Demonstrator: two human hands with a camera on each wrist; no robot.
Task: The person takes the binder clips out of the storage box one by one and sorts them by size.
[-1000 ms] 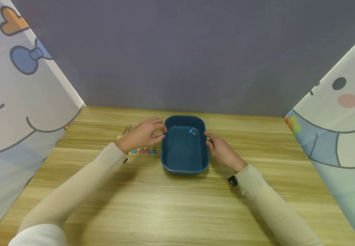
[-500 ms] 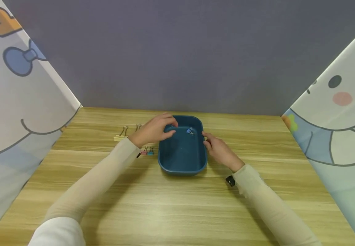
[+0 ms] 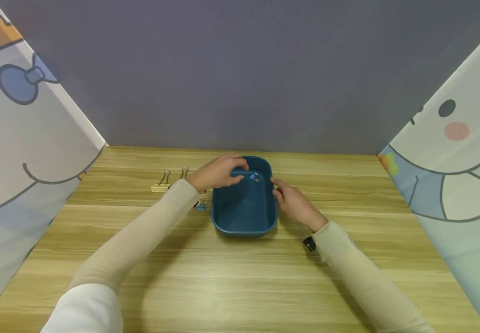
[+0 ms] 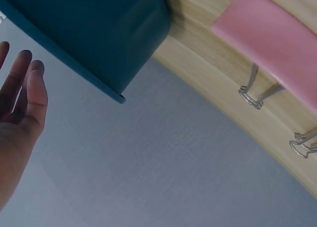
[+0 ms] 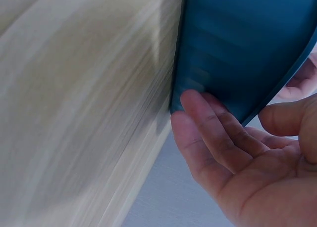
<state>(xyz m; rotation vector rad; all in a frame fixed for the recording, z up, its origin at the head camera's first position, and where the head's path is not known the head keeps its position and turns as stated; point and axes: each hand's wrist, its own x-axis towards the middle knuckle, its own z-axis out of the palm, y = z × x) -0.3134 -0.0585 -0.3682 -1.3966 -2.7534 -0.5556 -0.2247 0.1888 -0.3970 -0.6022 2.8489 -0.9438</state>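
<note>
A dark blue plastic bin stands on the table, a small blue binder clip lying inside near its far end. My left hand hovers over the bin's far left rim, thumb and fingers spread apart, holding nothing visible. In the left wrist view, its fingers are loosely bent beside the rim. At the bin's right side, my right hand touches the outer wall with extended fingers, its thumb at the rim. Left of the bin stand a yellow binder clip and a teal binder clip.
A pink binder clip is large in the left wrist view, another clip's wire handles beside it. My left forearm hides part of the clip group. A grey panel rises behind the table, with printed panels at both sides.
My left hand has moved right from beside the clips to over the bin's far left part, its fingers spread wider. The right hand stays at the bin's right side. The view has shifted slightly.
</note>
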